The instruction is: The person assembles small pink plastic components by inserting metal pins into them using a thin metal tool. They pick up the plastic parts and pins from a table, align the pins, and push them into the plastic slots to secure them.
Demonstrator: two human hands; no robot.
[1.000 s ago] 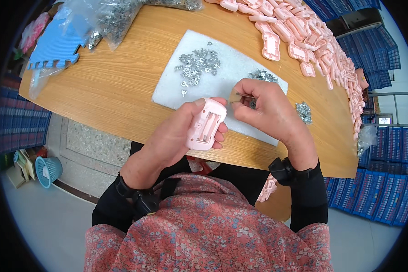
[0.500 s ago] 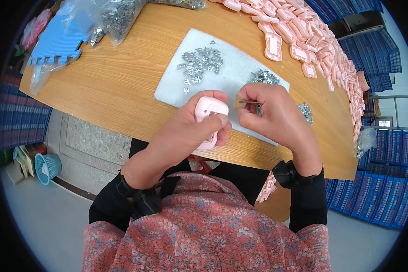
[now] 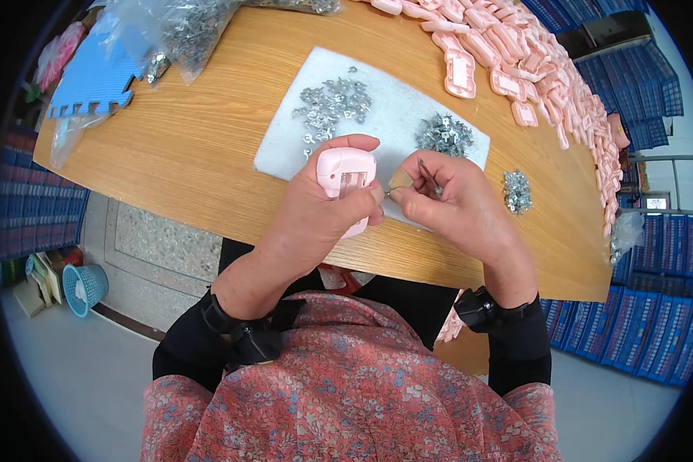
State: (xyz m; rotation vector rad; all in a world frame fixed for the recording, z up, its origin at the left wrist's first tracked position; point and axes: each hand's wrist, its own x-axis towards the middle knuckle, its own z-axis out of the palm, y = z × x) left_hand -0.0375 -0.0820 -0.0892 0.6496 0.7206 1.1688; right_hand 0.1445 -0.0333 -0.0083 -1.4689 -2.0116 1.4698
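A pale pink plastic housing (image 3: 333, 164) with an open, slotted compartment is in my left hand (image 3: 316, 204). That hand's thumb presses on the housing's right side. Close beside it, my right hand (image 3: 466, 204) pinches a tiny metal clip (image 3: 387, 194) between thumb and index finger. The index fingertip wears a tan cover (image 3: 400, 181). A slim metal tool, seemingly tweezers (image 3: 426, 171), is tucked in the same hand, partly hidden by the fingers. Beyond my hands, a white foam sheet (image 3: 285, 138) bears two heaps of small metal clips (image 3: 335, 104) and springy metal parts (image 3: 444, 135).
Another small metal pile (image 3: 517, 191) lies on the wooden table (image 3: 215, 154) at right. Many pink housings (image 3: 508, 46) cover the far right. Plastic bags of metal parts (image 3: 196, 35) and a blue foam mat (image 3: 92, 77) occupy the far left. A blue basket (image 3: 85, 289) stands on the floor.
My left hand has tilted the pink housing, so its compartment shows more. My right hand has come closer to it, with the metal clip now visible at the fingertips.
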